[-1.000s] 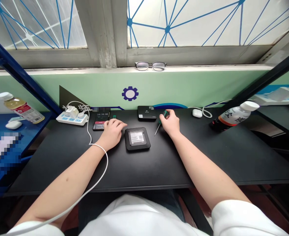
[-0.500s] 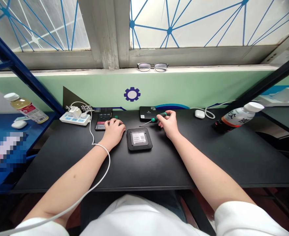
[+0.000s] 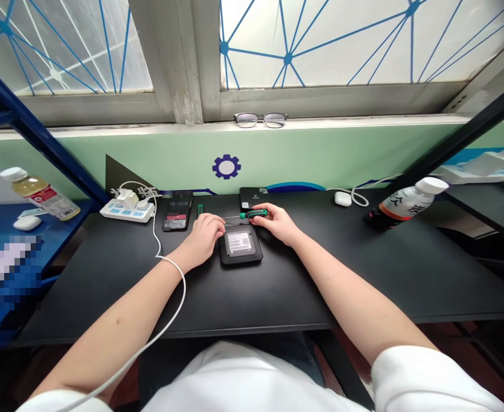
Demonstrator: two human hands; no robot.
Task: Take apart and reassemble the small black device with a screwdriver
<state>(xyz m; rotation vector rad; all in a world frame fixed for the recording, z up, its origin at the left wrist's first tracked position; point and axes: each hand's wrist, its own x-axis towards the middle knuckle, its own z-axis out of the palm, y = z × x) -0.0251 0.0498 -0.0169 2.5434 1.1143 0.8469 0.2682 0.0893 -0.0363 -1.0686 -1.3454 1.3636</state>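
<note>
A green-and-black screwdriver (image 3: 256,214) lies nearly level above the desk, its handle in the fingers of my right hand (image 3: 280,224). Its thin shaft points left, toward the fingertips of my left hand (image 3: 206,236). Those fingers are bent and pressed together by the shaft's tip; whatever they pinch is too small to make out. Just below both hands sits a square black device (image 3: 240,244) with a white label, flat on the black desk (image 3: 252,297). Behind my right hand is a black box (image 3: 252,197). A second green handle (image 3: 199,209) stands out behind my left hand.
A phone (image 3: 177,212) and a white power strip (image 3: 127,210) are at the left, with a white cable crossing my left forearm. An earbud case (image 3: 342,198) and a dark bottle (image 3: 406,204) stand to the right. Glasses (image 3: 260,119) rest on the sill.
My right hand has moved left with the screwdriver, whose shaft has swung to nearly level. My left hand has shifted right, relative to the phone, and its fingers have drawn together near the tip.
</note>
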